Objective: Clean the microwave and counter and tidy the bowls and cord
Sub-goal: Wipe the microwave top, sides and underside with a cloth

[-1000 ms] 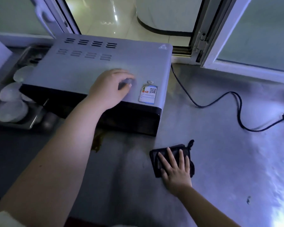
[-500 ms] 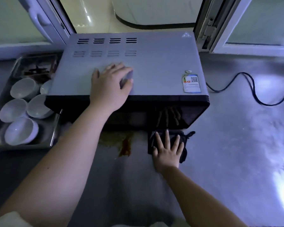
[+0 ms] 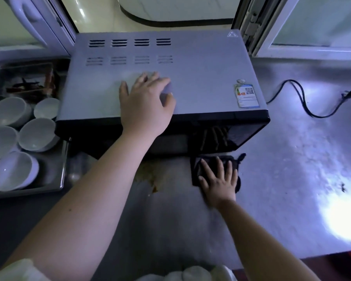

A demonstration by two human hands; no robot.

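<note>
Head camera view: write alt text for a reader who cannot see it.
A person's left hand rests on a microwave while the right hand presses a dark cloth on the counter before it, near a brown spill. White bowls sit in a tray at left; a cord lies at right.

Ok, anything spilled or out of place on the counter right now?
Yes. A brown spill stains the counter just in front of the microwave, left of the dark cloth under the right hand; it isn't wiped yet. The power cord sprawls loose across the counter right of the microwave, its plug lying free.
</note>
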